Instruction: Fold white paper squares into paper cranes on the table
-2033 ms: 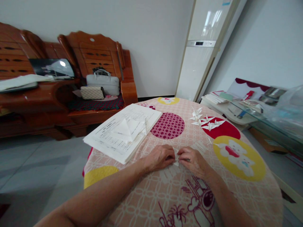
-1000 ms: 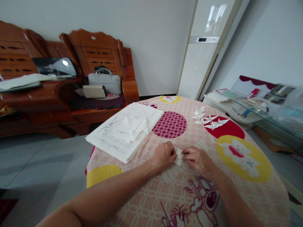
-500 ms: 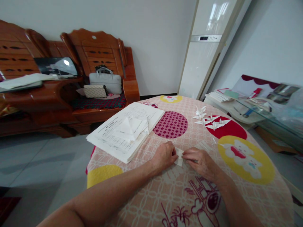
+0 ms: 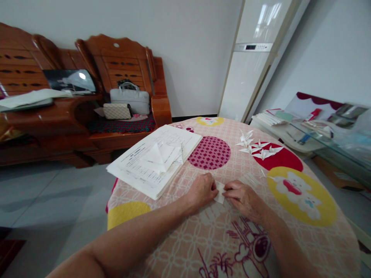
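Note:
My left hand (image 4: 202, 191) and my right hand (image 4: 242, 198) both rest on the patterned tablecloth (image 4: 232, 247) and pinch a small folded white paper (image 4: 220, 192) lying between them. The fingers of each hand are curled and pressed onto the paper's edges. Much of the paper is hidden under my fingertips. Several finished white paper cranes (image 4: 257, 148) lie at the far right of the table.
A stack of printed sheets (image 4: 155, 160) with folded paper on top lies at the table's left edge. Wooden armchairs (image 4: 121, 77) with bags stand beyond. A tall white appliance (image 4: 249, 61) stands behind the table, and a cluttered glass shelf (image 4: 319, 131) at right.
My hands have stayed on the small paper, pressing it flat and shifting only slightly. More of the paper shows between them now than two seconds ago.

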